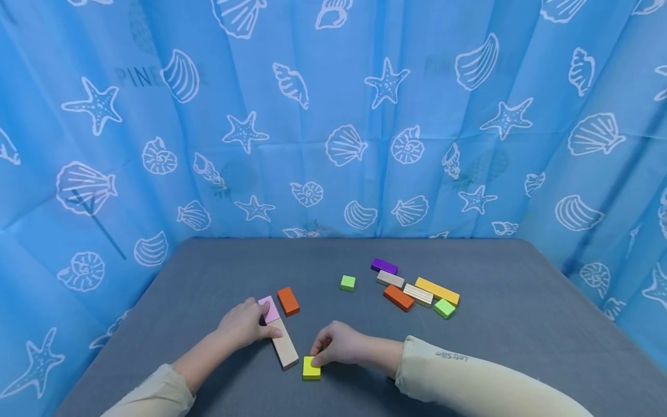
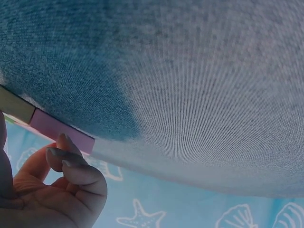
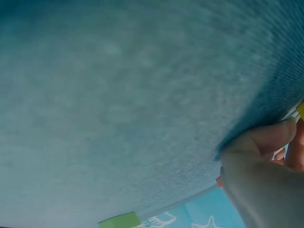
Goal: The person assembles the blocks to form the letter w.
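Note:
My left hand (image 1: 244, 325) curls over a row of two blocks on the grey table. Its fingers are at the pink block (image 1: 270, 311), while the thumb lies on the long plain wooden block (image 1: 285, 347) joined end to end with it. In the left wrist view the fingertips meet the side of the pink block (image 2: 64, 130). Thumb and fingers of my right hand (image 1: 341, 343) pinch a yellow block (image 1: 311, 370), just right of the wooden block's near end and apart from it. Only a corner of the yellow block (image 3: 301, 110) shows in the right wrist view.
An orange block (image 1: 289, 301) lies beside the pink one. A green block (image 1: 347, 282) sits mid-table. Toward the right is a cluster with a purple block (image 1: 384, 266), a long amber block (image 1: 438, 291) and several others. A blue shell-print curtain (image 1: 333, 191) surrounds the table.

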A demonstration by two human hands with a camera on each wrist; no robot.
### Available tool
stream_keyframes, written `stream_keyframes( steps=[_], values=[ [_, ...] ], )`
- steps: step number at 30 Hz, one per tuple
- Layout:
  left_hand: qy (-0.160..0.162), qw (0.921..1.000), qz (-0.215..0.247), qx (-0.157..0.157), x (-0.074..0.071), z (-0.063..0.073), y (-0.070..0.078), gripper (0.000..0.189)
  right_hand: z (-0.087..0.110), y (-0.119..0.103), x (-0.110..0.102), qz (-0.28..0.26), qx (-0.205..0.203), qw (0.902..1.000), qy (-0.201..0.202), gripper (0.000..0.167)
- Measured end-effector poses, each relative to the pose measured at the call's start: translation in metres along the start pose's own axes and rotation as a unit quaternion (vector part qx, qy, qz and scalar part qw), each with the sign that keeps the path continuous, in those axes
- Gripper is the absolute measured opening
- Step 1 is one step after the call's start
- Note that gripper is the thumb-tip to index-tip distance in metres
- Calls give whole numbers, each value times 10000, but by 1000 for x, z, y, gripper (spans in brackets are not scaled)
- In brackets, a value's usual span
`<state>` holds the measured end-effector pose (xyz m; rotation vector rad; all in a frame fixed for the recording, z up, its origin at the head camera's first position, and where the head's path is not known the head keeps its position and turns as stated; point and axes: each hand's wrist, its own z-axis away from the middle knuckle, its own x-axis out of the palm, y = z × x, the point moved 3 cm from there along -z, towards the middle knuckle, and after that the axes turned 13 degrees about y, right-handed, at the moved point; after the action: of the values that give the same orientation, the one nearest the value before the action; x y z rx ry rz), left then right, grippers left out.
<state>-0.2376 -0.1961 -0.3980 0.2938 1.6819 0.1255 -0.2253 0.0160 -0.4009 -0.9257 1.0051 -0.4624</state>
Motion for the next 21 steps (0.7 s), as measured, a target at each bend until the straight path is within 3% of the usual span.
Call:
stream_keyframes(
  steps=[10,21],
  values=[
    [30,10000,2,70,-2,1,1,78,-2,-3,6,226,123,9995,184,5],
    [10,9999,31,105,0,1,1,78,-4,-4,6,308,192,9993,97,5]
  ],
)
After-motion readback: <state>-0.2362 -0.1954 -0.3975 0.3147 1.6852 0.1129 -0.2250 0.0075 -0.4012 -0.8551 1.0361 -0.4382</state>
